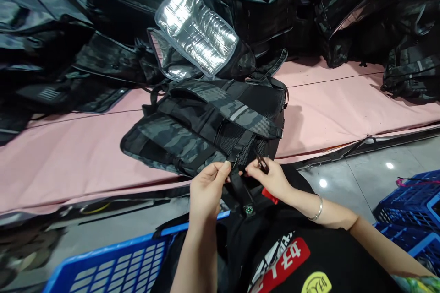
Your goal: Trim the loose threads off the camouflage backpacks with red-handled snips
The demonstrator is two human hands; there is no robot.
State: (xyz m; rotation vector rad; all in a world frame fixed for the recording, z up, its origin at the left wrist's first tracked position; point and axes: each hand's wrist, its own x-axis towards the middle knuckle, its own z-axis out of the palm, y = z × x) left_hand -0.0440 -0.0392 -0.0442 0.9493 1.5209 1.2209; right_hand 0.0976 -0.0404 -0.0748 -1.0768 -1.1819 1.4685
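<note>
A black and grey camouflage backpack point(192, 128) lies on the pink-covered table, its near side at the edge in front of me. My left hand point(209, 185) is closed, thumb and fingers pinching a black webbing strap point(240, 187) at the bag's lower edge. Just to the right, my right hand point(270, 176) is curled around small dark thread snips point(263, 164), which lie partly hidden in the palm. Its thumb and forefinger meet close to the strap; whether they grip a thread cannot be made out. A small green compass point(249, 210) sits lower down on the strap.
Dark bags are heaped along the back of the pink table point(319, 114), one with a silver foil-lined flap point(199, 32). A blue plastic crate point(120, 261) stands below at left, and more blue crates point(409, 201) are at right on the tiled floor.
</note>
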